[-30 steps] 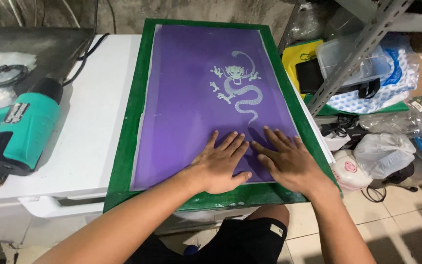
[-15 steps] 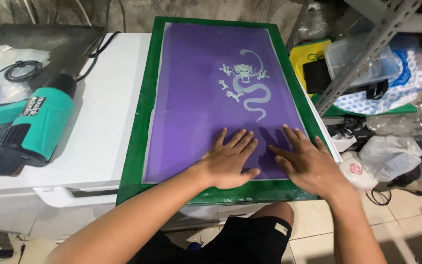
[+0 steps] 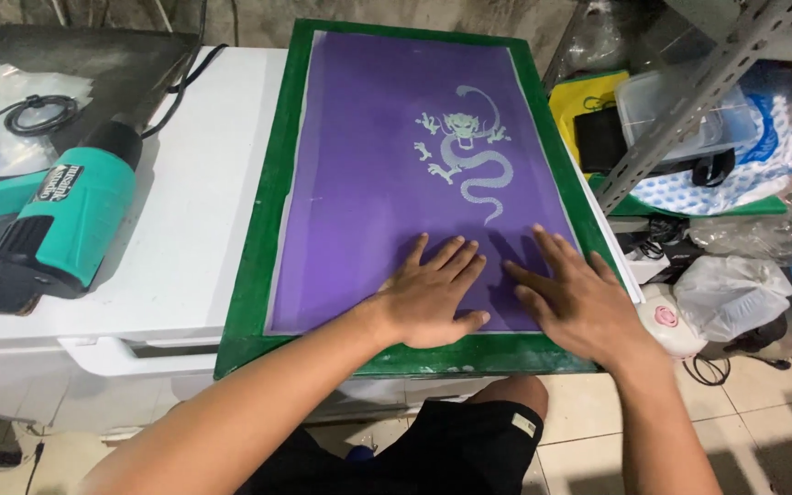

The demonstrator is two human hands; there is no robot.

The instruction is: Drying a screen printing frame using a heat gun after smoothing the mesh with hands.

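Hands lie flat on the near part of a printing screen: the left hand (image 3: 431, 298) and the right hand (image 3: 579, 302) rest side by side on the purple mesh (image 3: 368, 183), fingers stretched out and a little spread, gripping nothing. The screen has a green frame (image 3: 272, 202) and lies on a white table (image 3: 185, 211), its near edge standing out a little over the table edge, toward the person's lap. A pale dragon design (image 3: 465, 160) sits in the far right part of the mesh, just beyond the fingertips.

I judge the frame to be stiff and moderately light, so it should lift as one piece. The mesh looks thin and tight; it probably gives a little under the palms and could be hurt by a nail or a sharp press. The best places to take hold seem to be the long green sides of the frame, not the mesh. A teal heat gun (image 3: 71, 220) lies to the left on the table, well apart from the frame, and a metal shelf (image 3: 689, 101) with bags stands to the right.
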